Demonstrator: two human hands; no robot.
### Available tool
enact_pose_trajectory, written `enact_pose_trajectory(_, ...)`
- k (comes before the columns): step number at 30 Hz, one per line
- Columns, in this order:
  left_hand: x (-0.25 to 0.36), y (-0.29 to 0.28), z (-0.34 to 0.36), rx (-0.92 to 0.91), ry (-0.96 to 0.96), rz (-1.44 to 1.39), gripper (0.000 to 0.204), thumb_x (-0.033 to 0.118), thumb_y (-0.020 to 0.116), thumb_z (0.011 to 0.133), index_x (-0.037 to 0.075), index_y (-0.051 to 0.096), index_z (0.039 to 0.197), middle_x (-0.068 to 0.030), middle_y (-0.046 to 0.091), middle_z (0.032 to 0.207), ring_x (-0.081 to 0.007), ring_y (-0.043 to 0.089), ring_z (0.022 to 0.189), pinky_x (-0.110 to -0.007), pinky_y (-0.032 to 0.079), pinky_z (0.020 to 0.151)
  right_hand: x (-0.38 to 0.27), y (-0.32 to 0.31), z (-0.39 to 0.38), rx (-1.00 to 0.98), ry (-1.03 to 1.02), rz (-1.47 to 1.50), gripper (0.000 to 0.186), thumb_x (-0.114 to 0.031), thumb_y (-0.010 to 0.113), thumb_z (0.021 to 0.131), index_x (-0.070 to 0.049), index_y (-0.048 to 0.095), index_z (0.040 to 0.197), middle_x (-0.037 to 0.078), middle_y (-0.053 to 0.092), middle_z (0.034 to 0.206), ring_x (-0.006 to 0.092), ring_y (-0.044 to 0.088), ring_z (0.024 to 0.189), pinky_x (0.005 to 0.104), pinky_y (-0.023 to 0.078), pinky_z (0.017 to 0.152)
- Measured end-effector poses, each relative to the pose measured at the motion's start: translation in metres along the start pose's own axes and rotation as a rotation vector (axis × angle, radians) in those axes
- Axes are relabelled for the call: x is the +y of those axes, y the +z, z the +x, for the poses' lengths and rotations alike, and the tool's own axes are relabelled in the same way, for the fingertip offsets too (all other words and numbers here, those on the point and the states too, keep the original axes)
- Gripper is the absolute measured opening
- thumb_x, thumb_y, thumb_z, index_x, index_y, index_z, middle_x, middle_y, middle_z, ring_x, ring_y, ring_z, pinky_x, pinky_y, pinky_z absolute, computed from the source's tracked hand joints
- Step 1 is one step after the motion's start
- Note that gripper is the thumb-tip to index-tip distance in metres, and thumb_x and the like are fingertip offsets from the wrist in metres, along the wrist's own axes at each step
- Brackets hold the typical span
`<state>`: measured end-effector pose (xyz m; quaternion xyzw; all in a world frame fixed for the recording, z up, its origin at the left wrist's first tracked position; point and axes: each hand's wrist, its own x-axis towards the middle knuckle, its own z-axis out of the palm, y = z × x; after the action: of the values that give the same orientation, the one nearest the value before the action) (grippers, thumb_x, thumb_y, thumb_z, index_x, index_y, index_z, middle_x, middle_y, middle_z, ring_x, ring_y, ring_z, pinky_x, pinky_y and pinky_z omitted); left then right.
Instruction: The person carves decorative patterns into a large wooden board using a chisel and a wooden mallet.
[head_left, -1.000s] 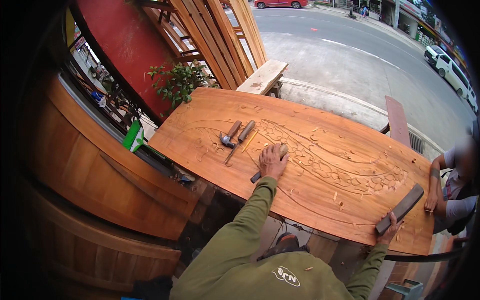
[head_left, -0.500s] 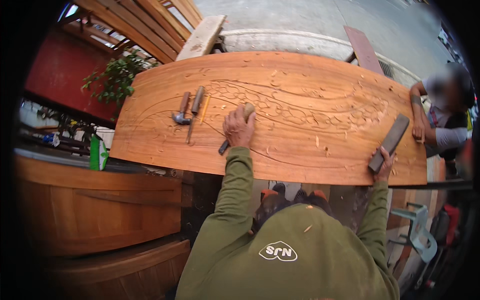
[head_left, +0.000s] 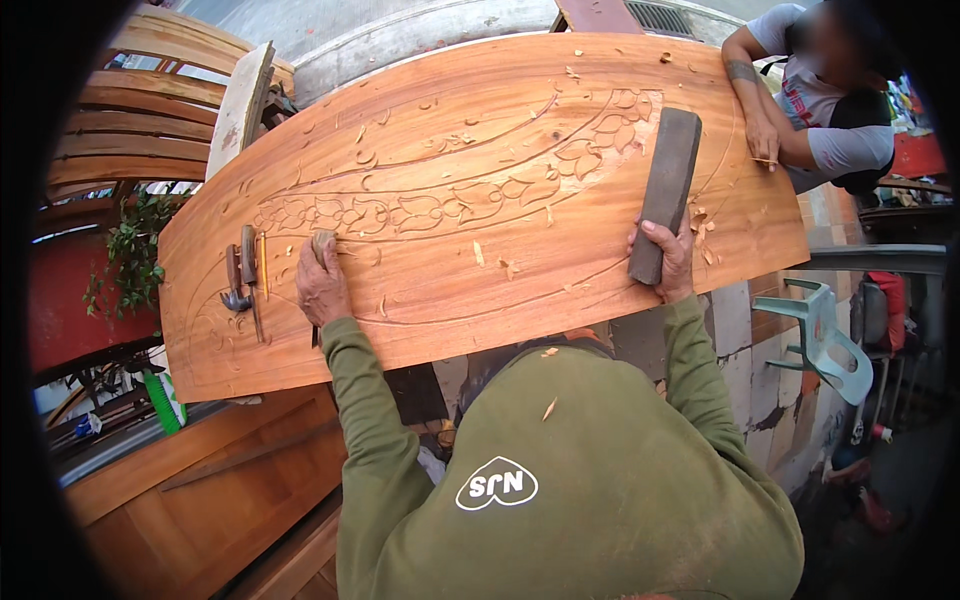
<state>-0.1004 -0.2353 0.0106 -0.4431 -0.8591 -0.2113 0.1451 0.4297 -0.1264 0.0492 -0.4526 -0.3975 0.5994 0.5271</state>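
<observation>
A large wooden panel (head_left: 430, 330), carved with leaves and curving lines, lies in front of me. Near its left part my left hand (head_left: 325, 290) is closed around a wooden-handled chisel (head_left: 323, 239); its dark end shows below the palm, by the wrist. My right hand (head_left: 672, 255) grips the lower end of a long dark grey rectangular block (head_left: 667, 170), tilted over the panel's right part. Left of my left hand lie a claw hammer (head_left: 235, 292), a dark-handled chisel (head_left: 249, 250) and a yellow pencil (head_left: 264, 265), side by side.
Wood shavings (head_left: 478, 253) are scattered over the panel. At the far right edge another person's forearms (head_left: 755, 110) rest on it. A pale green plastic chair (head_left: 820, 335) stands at right. Wooden slats (head_left: 150, 120), a plant (head_left: 130, 255) and a green brush (head_left: 163, 400) are at left.
My view has shifted to the right, so the panel's left-hand tools appear further left. The block has swung more upright and further in over the panel. Both hands keep their holds.
</observation>
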Motion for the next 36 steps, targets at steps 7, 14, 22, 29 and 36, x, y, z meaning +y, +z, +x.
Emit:
enact_pose_trajectory(7, 0.023, 0.011, 0.007, -0.054, -0.088, 0.197, 0.059, 0.057, 0.067, 0.102, 0.006, 0.062, 0.131, -0.0212, 0.073, 0.117, -0.0430, 0.070, 0.107, -0.054, 0.056, 0.090, -0.004, -0.019, 0.015, -0.173, 0.153, 0.021, 0.059, -0.015, 0.079, 0.088, -0.003, 0.050, 0.138, 0.009, 0.066, 0.100, 0.0187, 0.071, 0.082, 0.0343, 0.062, 0.071)
enact_pose_trajectory(14, 0.063, 0.004, 0.008, -0.159, -0.276, 0.220, 0.058, 0.054, 0.071, 0.100, 0.002, 0.062, 0.124, -0.0256, 0.074, 0.116, -0.0467, 0.070, 0.107, -0.054, 0.055, 0.090, -0.003, -0.031, 0.020, -0.229, 0.297, 0.071, 0.073, -0.010, 0.081, 0.087, -0.002, 0.045, 0.150, 0.007, 0.067, 0.106, 0.0166, 0.071, 0.087, 0.0330, 0.061, 0.079)
enact_pose_trajectory(22, 0.188, 0.002, 0.004, -0.138, -0.361, -0.580, 0.044, 0.042, 0.074, 0.105, 0.002, 0.064, 0.118, -0.0097, 0.072, 0.091, -0.0198, 0.067, 0.078, -0.038, 0.056, 0.069, -0.005, -0.034, 0.026, -0.230, 0.332, 0.082, 0.073, -0.008, 0.081, 0.086, -0.002, 0.045, 0.149, 0.007, 0.067, 0.109, 0.0164, 0.071, 0.089, 0.0325, 0.061, 0.079)
enact_pose_trajectory(29, 0.320, 0.019, 0.022, -0.248, -0.415, -1.373, 0.036, 0.042, 0.068, 0.108, 0.010, 0.056, 0.118, -0.0035, 0.059, 0.080, -0.0111, 0.059, 0.059, -0.025, 0.049, 0.047, -0.020, -0.034, 0.028, -0.188, 0.407, -0.007, 0.073, -0.008, 0.082, 0.084, -0.001, 0.046, 0.147, 0.008, 0.067, 0.109, 0.0164, 0.070, 0.090, 0.0321, 0.060, 0.080)
enact_pose_trajectory(36, 0.350, 0.052, 0.034, -0.253, -0.501, -1.676, 0.039, 0.046, 0.066, 0.109, 0.012, 0.054, 0.122, -0.0071, 0.061, 0.079, -0.0129, 0.055, 0.049, -0.026, 0.044, 0.040, -0.042, -0.033, 0.023, -0.066, 0.210, -0.165, 0.076, -0.006, 0.085, 0.080, 0.000, 0.048, 0.146, 0.012, 0.069, 0.114, 0.0192, 0.072, 0.096, 0.0369, 0.059, 0.088)
